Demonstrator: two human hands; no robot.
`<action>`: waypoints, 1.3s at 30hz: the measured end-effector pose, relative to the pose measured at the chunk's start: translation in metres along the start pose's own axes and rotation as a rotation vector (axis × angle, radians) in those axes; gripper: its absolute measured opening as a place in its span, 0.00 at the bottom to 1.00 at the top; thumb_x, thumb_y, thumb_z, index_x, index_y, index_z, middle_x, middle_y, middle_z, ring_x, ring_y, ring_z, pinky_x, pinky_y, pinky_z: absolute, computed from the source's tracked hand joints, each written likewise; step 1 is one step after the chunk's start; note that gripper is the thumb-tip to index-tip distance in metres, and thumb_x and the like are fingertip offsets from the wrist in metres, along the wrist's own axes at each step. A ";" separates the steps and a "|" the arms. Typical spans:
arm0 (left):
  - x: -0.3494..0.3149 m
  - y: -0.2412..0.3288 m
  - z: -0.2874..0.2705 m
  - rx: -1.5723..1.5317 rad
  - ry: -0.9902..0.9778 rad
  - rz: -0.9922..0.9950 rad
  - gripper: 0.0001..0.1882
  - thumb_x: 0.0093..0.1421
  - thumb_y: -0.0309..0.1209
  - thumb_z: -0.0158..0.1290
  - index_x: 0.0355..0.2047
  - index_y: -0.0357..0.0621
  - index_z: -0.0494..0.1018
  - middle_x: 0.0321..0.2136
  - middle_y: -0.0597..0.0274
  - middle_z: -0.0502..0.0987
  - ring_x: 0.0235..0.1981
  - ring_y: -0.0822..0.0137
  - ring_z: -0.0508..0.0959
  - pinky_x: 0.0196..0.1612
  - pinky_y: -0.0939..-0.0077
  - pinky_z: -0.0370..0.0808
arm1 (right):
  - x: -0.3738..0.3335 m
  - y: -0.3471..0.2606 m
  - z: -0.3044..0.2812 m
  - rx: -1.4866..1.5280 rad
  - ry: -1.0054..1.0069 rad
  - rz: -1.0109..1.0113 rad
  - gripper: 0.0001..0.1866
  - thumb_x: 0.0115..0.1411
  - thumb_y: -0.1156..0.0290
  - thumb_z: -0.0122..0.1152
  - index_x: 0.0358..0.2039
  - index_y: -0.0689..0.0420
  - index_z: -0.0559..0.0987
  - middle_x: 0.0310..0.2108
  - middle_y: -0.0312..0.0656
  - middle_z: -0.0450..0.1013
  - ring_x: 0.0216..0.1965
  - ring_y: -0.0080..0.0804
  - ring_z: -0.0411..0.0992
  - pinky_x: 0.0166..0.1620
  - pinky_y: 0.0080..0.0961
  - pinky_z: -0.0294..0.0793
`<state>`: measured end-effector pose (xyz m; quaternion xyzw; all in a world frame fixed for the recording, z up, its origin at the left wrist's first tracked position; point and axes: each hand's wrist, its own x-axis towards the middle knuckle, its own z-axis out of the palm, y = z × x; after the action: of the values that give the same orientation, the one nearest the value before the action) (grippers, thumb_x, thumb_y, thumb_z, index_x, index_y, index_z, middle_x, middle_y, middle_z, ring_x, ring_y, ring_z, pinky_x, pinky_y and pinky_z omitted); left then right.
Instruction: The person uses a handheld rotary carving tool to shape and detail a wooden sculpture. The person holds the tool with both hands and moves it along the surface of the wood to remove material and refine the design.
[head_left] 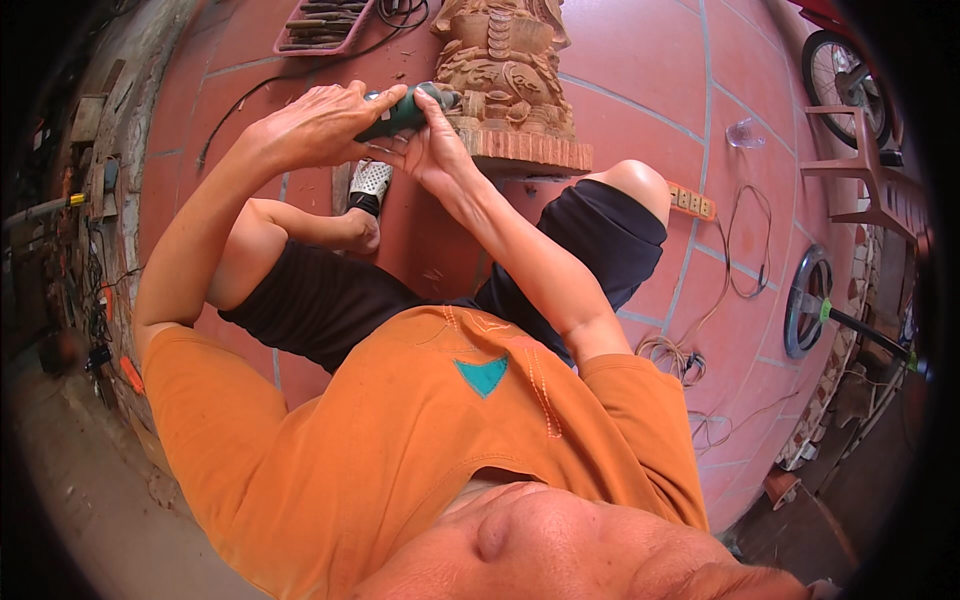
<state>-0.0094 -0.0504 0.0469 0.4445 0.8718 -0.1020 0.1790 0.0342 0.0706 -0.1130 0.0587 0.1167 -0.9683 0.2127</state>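
Observation:
A green and black hand-held rotary tool (pixel 400 114) lies across both my hands, its front end close to the lower left side of a carved wooden statue (pixel 508 80). My left hand (pixel 325 122) wraps the rear of the tool from above. Around its front part closes my right hand (pixel 437 150), thumb on top and palm underneath. Whether the tool's tip touches the wood cannot be made out. The statue stands upright on its ridged wooden base (pixel 530 152), in front of my knees.
A pink tray (pixel 352 38) of carving chisels sits at the far left, beside a black cord (pixel 262 88). To the right lie a power strip (pixel 692 202), coiled cable (pixel 668 352) and a clear plastic cup (pixel 742 134). A plastic chair (pixel 862 172) and a wheel (pixel 845 85) stand farther right.

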 end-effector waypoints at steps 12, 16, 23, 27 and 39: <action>0.011 -0.002 0.003 0.013 0.017 0.007 0.46 0.46 0.28 0.59 0.65 0.52 0.50 0.31 0.50 0.68 0.31 0.52 0.73 0.36 0.62 0.70 | 0.006 -0.006 -0.004 0.004 -0.018 -0.040 0.23 0.61 0.47 0.50 0.48 0.51 0.69 0.45 0.44 0.73 0.44 0.47 0.75 0.49 0.48 0.75; 0.014 0.000 0.001 0.040 -0.010 -0.005 0.44 0.48 0.30 0.59 0.65 0.53 0.50 0.31 0.50 0.68 0.32 0.52 0.73 0.36 0.61 0.70 | 0.011 -0.006 -0.009 0.013 -0.028 -0.045 0.23 0.60 0.47 0.51 0.47 0.52 0.69 0.44 0.46 0.73 0.43 0.48 0.75 0.48 0.50 0.75; 0.014 0.006 -0.004 0.036 -0.039 -0.022 0.43 0.51 0.34 0.58 0.65 0.53 0.49 0.32 0.47 0.70 0.33 0.50 0.74 0.37 0.60 0.70 | 0.006 -0.007 -0.002 -0.016 0.024 -0.068 0.25 0.59 0.46 0.51 0.47 0.52 0.69 0.41 0.44 0.74 0.41 0.42 0.75 0.46 0.45 0.76; 0.017 0.009 -0.005 0.029 -0.064 -0.049 0.45 0.49 0.33 0.59 0.65 0.53 0.49 0.31 0.47 0.70 0.32 0.49 0.74 0.37 0.60 0.70 | 0.005 -0.008 -0.004 -0.011 0.010 -0.065 0.25 0.59 0.46 0.52 0.47 0.52 0.69 0.40 0.43 0.74 0.40 0.41 0.76 0.46 0.44 0.76; 0.008 0.014 -0.008 0.010 -0.016 -0.016 0.44 0.45 0.26 0.57 0.64 0.50 0.52 0.32 0.46 0.70 0.32 0.49 0.74 0.37 0.61 0.71 | -0.006 -0.006 0.003 -0.024 0.040 -0.040 0.25 0.59 0.44 0.50 0.45 0.51 0.71 0.38 0.41 0.76 0.37 0.39 0.76 0.43 0.43 0.77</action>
<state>-0.0041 -0.0333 0.0503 0.4374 0.8734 -0.1115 0.1829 0.0366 0.0771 -0.1077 0.0730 0.1337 -0.9696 0.1915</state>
